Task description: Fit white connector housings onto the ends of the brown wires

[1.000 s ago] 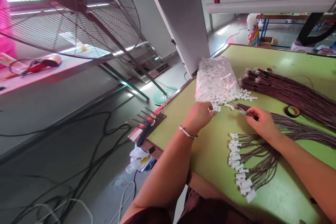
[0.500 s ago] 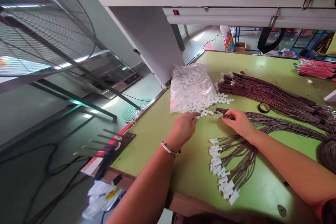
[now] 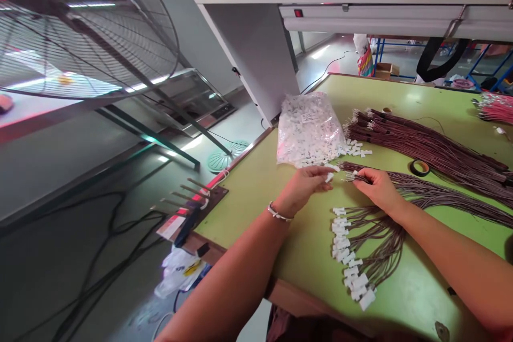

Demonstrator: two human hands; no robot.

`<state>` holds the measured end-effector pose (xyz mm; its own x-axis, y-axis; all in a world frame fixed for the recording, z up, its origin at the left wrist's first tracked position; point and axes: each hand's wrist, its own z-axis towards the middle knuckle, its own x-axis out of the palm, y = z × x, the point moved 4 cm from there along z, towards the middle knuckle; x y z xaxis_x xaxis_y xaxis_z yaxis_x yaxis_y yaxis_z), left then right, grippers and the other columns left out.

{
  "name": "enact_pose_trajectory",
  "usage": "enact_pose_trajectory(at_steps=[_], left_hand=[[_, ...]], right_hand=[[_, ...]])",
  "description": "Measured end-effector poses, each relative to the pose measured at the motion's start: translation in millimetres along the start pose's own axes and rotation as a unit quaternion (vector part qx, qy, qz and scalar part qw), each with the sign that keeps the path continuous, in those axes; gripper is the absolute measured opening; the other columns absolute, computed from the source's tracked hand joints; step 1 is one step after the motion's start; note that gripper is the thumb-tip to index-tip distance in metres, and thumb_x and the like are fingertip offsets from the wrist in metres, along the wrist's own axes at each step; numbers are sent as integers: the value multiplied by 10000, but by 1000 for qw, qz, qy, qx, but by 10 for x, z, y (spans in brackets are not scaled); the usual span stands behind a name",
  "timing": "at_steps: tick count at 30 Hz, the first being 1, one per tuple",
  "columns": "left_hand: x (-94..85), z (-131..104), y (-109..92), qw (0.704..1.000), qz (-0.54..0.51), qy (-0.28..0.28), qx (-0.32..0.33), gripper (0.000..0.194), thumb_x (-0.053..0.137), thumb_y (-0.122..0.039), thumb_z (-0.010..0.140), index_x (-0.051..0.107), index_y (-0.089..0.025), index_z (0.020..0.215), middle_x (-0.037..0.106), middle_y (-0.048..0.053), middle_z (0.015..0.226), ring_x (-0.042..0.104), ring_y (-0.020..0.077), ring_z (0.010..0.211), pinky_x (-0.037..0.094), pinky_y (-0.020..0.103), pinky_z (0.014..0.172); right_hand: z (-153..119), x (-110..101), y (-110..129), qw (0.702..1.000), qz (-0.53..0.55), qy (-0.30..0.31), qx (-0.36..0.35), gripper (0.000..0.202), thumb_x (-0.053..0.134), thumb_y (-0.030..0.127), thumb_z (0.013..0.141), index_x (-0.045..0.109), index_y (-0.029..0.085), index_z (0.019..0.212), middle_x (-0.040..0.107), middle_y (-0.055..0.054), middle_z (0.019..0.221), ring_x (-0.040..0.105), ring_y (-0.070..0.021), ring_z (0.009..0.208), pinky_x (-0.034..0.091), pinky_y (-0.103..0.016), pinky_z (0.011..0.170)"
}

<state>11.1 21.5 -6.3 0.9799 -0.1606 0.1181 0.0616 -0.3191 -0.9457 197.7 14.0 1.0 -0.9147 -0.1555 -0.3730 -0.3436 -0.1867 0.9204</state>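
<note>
My left hand (image 3: 305, 188) is closed in a pinch on a small white connector housing (image 3: 329, 177), just in front of the clear bag (image 3: 308, 128) full of white housings. Close by on the right, my right hand (image 3: 379, 189) is shut on brown wires (image 3: 363, 178), whose bare metal terminals point toward the left hand. A gap separates the housing from these terminals. More brown wires (image 3: 436, 191) run off to the right behind that hand. Nearer me lies a fan of brown wires ending in several white connectors (image 3: 341, 240).
Loose white housings (image 3: 356, 148) lie beside the bag. Thick bundles of brown wire (image 3: 425, 144), a roll of black tape (image 3: 419, 167) and pink wires (image 3: 497, 107) rest on the green table (image 3: 244, 200). A pronged rack (image 3: 196, 203) sits at its left edge. A fan (image 3: 92, 32) stands left.
My left hand has come away from the loose housings by the bag toward my right hand, with a white connector housing now in its fingers. The view has swung left.
</note>
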Motion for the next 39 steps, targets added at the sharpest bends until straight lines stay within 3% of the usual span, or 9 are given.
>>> enact_pose_trajectory(at_steps=[4,7,11,15,23,28,31,34,39], left_hand=[[181,-23,85,998,30,51,18,274,711,-277,673,697,-107,888,662,39,643,578,80,529,475,214,556],[220,-16,106,995,85,16,51,221,716,-275,660,696,-101,795,580,-7,480,516,72,432,415,194,452],[229,-15,94,994,97,7,57,202,694,-288,678,682,-111,776,552,-25,452,478,61,388,371,182,408],[245,-16,91,995,80,43,40,205,680,-314,690,659,-110,706,536,-30,446,428,40,358,317,172,381],[225,-3,144,997,-38,66,-27,269,744,-311,624,696,-93,776,613,24,614,459,34,461,328,175,439],[168,-33,63,992,-102,69,-14,310,733,-234,620,713,-98,898,649,64,739,498,58,581,384,209,561],[138,-44,20,995,-72,62,23,315,709,-140,587,716,-106,899,590,10,602,441,53,537,341,215,529],[136,-48,13,997,-12,55,57,309,682,-173,624,709,-122,927,506,-34,495,396,57,490,305,218,492],[155,-52,16,995,18,49,84,328,713,-209,623,670,-148,942,603,-8,663,468,55,526,355,207,513]], right_hand=[[-3,6,-10,998,-62,-5,-21,128,539,274,718,589,167,667,522,23,582,427,-103,548,337,-220,532],[-14,23,-6,993,-111,-7,-42,110,543,266,723,596,177,687,568,15,608,468,-112,560,364,-226,560],[-22,27,-10,990,-128,-16,-47,170,590,289,708,607,192,846,620,10,689,499,-114,555,387,-226,559],[-7,53,-8,989,-129,45,-62,115,532,249,748,619,181,715,580,20,614,488,-116,574,374,-223,565],[-9,-20,104,997,-75,10,-23,224,560,351,744,618,146,675,534,16,582,417,-96,533,330,-215,507],[-17,-77,70,995,-83,-51,-12,228,552,360,744,626,151,693,536,7,564,426,-106,522,331,-219,493],[-31,-93,44,995,-73,-65,-17,211,545,348,750,629,160,705,559,-5,587,450,-119,541,346,-222,497],[-46,-76,44,995,-82,-48,-42,167,542,308,746,624,166,715,557,2,599,444,-114,539,357,-222,510],[-52,-61,42,991,-113,-34,-70,117,532,246,734,620,170,732,559,13,610,457,-111,560,364,-219,541]])
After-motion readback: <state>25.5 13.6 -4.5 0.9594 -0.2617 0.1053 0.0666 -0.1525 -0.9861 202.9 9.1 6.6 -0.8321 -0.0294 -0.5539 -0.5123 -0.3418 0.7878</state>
